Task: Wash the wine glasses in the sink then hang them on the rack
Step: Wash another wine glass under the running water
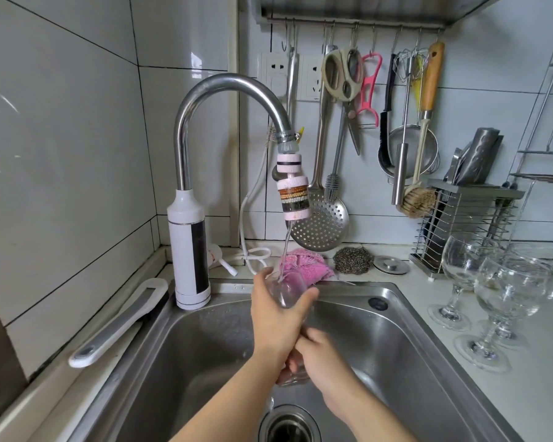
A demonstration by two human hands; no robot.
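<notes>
I hold a clear wine glass [286, 290] tilted over the steel sink [406, 339], its mouth up under a thin stream of water from the tap's filter head [296, 194]. My left hand [276, 317] grips the bowl. My right hand [320, 352] grips the stem near the foot, which shows below at the wrists. Three more clear wine glasses [498, 291] stand upright on the white counter to the right of the sink.
The curved steel tap [224, 90] rises at the back left. A pink cloth [304, 261] and a steel scourer [353, 260] lie behind the sink. Utensils hang from a hook rail [358, 25]. A knife rack [470, 215] stands behind the glasses. The drain [289, 425] is below my arms.
</notes>
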